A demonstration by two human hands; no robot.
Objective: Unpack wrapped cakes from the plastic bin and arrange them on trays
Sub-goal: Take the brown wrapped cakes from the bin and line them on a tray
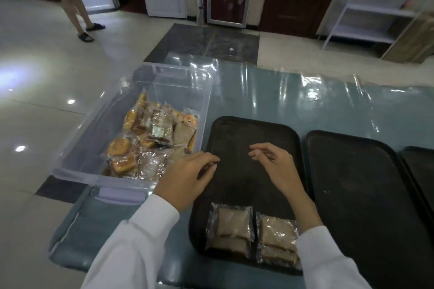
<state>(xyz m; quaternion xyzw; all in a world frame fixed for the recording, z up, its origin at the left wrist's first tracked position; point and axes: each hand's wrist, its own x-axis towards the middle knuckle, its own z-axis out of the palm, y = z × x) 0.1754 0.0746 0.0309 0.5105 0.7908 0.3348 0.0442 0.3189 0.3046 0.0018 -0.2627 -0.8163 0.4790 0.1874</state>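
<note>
Fingers (206,159) of both hands loosely curled, empty, above two wrapped cakes (231,227), three trays (256,129).

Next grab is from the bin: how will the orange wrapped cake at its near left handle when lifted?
The orange wrapped cake probably feels light. Its glossy crinkled film looks slippery, so fingers may slide. The cake inside likely crushes if squeezed hard.

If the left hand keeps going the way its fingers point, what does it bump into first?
Probably the right hand: the left hand points rightward over the dark tray, nothing showing between them. Depth is unclear.
</note>
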